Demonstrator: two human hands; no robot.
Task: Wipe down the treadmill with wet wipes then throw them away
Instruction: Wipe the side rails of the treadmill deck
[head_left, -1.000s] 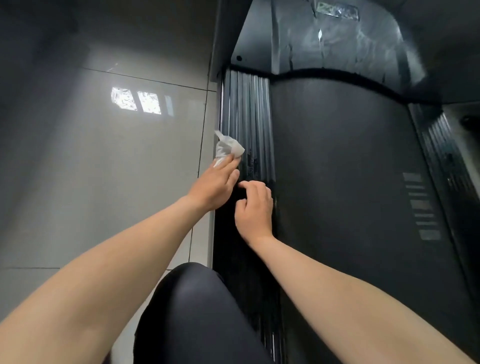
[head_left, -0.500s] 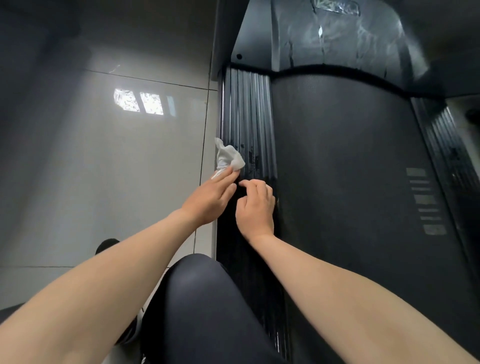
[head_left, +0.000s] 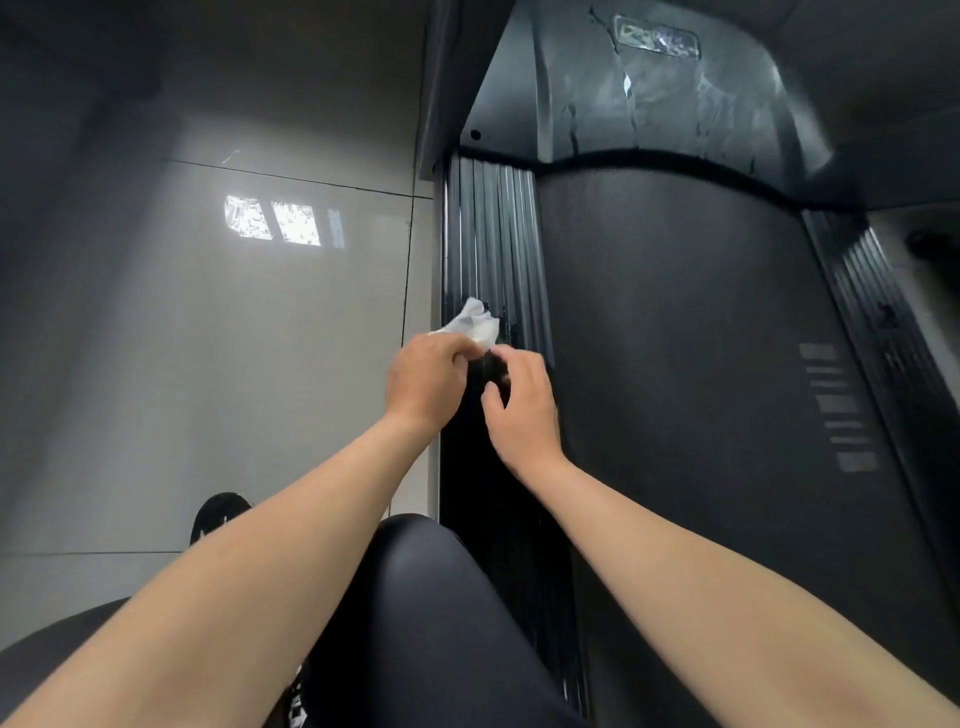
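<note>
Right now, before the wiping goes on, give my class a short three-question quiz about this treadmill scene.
1. True or false: the left hand holds the white wipe.
2. Choose: the wipe is over A) the floor tiles, B) the ribbed side rail, C) the motor cover.
3. Fill the gap: the treadmill belt lies to the ___ of that rail.
Key: 1 true; 2 B; 3 right.

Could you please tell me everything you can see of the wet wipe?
The wet wipe is a small white sheet, crumpled into a bunch, and looks like soft thin cloth. The left hand grips its lower end, so the rest sticks up beyond that hand, over the ribbed side rail. The right hand lies close beside it; contact cannot be told.
</note>
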